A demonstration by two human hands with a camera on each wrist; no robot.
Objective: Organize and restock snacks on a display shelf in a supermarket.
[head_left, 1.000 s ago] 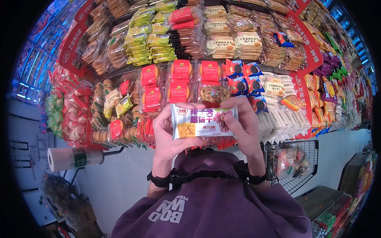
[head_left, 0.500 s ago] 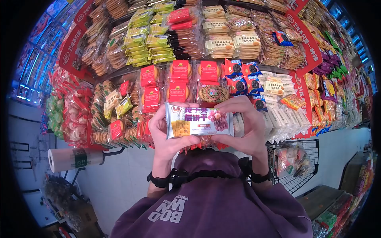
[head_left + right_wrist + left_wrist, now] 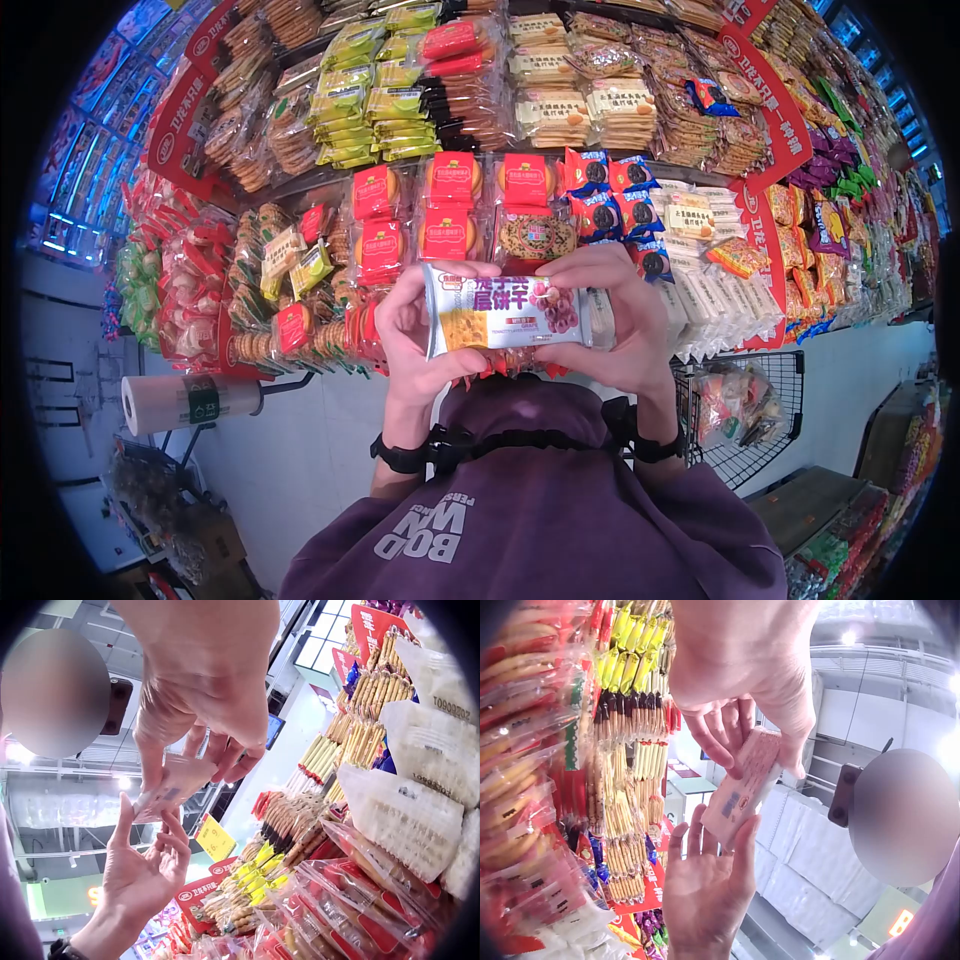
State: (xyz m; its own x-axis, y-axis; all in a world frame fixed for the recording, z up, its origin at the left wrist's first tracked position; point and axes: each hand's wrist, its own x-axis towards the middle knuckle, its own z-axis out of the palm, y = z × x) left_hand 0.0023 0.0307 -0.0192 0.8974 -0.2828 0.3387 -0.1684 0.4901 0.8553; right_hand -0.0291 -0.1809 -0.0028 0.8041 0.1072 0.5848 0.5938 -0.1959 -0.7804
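Note:
A white biscuit packet (image 3: 508, 312) with purple lettering and a grape picture is held level between both hands in the head view. My left hand (image 3: 408, 340) pinches its left end, thumb below and fingers above. At the other end my right hand (image 3: 625, 325) grips the packet the same way. The left wrist view shows the packet's back (image 3: 742, 787), with my left hand (image 3: 742, 667) above and my right hand (image 3: 709, 900) below. In the right wrist view the packet (image 3: 172, 787) lies between my right hand (image 3: 202, 690) and my left hand (image 3: 142, 881).
Shelves of packaged biscuits stand in front, with red-labelled packs (image 3: 447, 232), blue packs (image 3: 597, 217) and white packs (image 3: 690, 290). A wire cart (image 3: 785, 400) holding bagged goods is at the right. A plastic bag roll (image 3: 190, 400) hangs at the left.
Over the last second, the right thumb has moved from the packet's front to its lower edge. Since half a second ago the packet has tilted slightly, still held by both hands.

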